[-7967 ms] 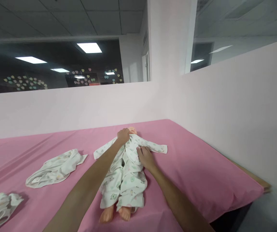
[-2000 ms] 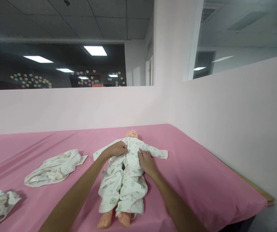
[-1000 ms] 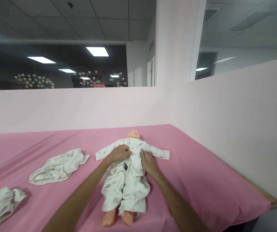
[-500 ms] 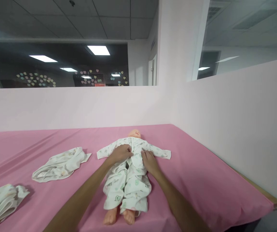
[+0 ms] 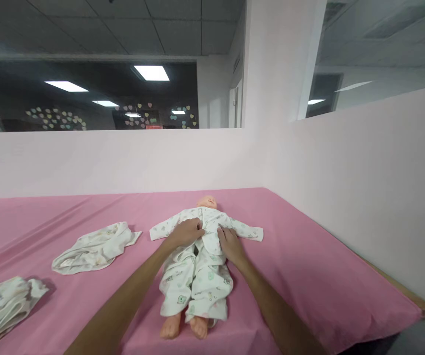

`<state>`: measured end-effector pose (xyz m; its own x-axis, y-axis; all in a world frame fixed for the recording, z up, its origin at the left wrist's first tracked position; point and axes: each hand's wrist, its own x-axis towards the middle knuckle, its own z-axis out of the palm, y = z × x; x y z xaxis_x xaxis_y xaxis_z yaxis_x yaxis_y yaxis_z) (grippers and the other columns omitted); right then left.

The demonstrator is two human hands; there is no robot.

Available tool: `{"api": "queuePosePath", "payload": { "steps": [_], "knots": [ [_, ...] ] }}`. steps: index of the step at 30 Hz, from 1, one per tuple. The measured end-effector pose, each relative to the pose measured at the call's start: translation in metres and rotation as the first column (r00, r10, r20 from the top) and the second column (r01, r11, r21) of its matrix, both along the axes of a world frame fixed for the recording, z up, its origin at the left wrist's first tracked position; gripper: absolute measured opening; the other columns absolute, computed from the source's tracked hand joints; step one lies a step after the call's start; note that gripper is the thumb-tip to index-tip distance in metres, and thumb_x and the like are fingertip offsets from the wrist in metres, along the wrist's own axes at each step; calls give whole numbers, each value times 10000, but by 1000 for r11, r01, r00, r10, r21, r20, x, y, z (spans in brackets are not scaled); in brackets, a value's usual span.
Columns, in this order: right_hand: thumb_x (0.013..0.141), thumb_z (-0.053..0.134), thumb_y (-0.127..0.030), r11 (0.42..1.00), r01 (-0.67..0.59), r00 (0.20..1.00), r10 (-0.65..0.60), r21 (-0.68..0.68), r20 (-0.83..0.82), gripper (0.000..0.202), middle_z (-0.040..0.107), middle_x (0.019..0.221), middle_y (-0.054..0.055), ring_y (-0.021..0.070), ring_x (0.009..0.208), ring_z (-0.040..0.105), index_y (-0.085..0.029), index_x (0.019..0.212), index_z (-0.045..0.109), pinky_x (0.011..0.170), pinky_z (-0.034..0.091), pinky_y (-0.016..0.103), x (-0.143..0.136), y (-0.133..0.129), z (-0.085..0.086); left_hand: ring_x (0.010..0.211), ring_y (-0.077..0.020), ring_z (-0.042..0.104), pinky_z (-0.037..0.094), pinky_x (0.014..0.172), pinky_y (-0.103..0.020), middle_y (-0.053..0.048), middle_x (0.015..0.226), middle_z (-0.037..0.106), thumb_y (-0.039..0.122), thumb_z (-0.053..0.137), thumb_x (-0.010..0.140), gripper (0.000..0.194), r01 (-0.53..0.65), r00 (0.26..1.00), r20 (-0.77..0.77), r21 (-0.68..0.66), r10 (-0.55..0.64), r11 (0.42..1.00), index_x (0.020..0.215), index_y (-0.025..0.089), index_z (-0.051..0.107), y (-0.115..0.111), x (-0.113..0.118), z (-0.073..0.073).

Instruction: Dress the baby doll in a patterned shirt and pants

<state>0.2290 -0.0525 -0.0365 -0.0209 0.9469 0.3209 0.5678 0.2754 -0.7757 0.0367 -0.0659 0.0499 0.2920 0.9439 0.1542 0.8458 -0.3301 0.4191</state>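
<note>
doll inside printed white shirt and trousers, hands on shirt

From my station I see two smooth, pale pinkish-white walls meeting in a corner beyond a broad table draped in pink cloth. In the wide glass window on the left I make out a grey panelled ceiling, bright rectangular lights and small pastel heart shapes; a second glass window slants along the right.
</note>
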Motion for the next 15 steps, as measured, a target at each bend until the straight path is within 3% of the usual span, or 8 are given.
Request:
{"api": "queuePosePath", "payload": {
  "steps": [4,15],
  "knots": [
    [950,319,-494,1000,5,1000,-5,13,8,469,609,1165,125,251,1147,515,-186,1106,636,990,365,359,0,1,0,719,-175,556,329,586,-280,16,782,619,315,519,796,100,5,1000,6,33,-5,999,807,219,491,-4,1,-1],
    [953,323,-480,999,27,999,-28,35,29,433,628,1105,121,239,1109,538,-192,997,644,975,383,350,0,3,-3,676,-160,499,317,590,-278,20,751,564,351,513,808,181,54,997,49,-8,-54,998,723,209,439,-3,-3,1]
  ]
}}
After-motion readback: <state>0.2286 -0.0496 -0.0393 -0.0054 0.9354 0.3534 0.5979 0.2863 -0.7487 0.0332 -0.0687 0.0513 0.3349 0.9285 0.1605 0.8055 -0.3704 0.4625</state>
